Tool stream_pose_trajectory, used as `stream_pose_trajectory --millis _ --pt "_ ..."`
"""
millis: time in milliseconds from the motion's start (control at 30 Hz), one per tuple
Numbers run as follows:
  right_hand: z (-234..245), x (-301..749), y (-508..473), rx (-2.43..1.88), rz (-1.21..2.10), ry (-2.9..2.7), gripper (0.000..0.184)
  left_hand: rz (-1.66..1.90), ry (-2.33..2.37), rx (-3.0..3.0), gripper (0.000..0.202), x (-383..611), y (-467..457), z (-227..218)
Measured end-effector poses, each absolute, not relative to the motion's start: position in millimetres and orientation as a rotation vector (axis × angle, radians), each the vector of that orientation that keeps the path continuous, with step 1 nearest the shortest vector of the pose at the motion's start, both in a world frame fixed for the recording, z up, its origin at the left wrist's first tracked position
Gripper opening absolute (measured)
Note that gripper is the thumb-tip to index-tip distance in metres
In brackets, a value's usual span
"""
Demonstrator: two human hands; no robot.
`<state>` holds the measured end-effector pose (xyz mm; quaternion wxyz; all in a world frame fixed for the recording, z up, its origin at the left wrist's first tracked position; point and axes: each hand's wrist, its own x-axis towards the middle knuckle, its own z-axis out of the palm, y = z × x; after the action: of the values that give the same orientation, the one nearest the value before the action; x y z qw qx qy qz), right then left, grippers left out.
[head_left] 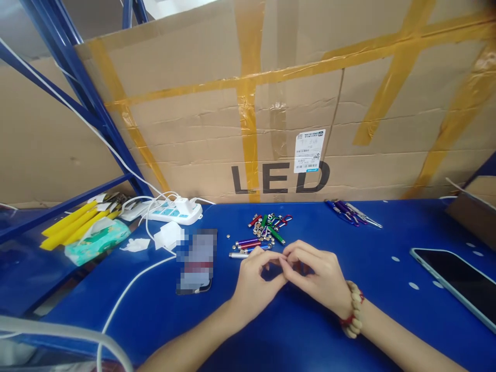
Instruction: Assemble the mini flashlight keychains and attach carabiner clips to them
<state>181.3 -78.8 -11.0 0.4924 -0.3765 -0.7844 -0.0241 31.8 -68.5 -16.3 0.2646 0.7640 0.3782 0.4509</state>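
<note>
Holding left hand [258, 281] and right hand [318, 274] curled, fingertip to fingertip, above a blue table [310, 336], perhaps pinching something small but hiding it, so impossible to tell for sure. Probably needing a light, steady pinch, supporting with one side while adjusting with the other, and working low to catch any slip. Facing loose coloured tubes [248, 243] just beyond the left hand, with a silver tube [237, 255] lying closest, partly behind the knuckles, and clips [277, 223] piled farther back.
</note>
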Motion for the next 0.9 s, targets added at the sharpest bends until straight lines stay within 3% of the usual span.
stream_pose_trajectory --millis 400,633,900 --pt "-18 187 -71 -1.054 0.058 -1.903 0.007 1.139 1.13 2.079 0.012 30 -62 -18" --pt "-14 204 -56 -1.36 0.089 -2.027 0.015 1.231 1.245 2.187 0.014 24 -56 -18" --pt "-26 211 -45 -1.353 0.09 -2.319 0.03 1.113 0.795 2.585 0.006 25 -69 -21"
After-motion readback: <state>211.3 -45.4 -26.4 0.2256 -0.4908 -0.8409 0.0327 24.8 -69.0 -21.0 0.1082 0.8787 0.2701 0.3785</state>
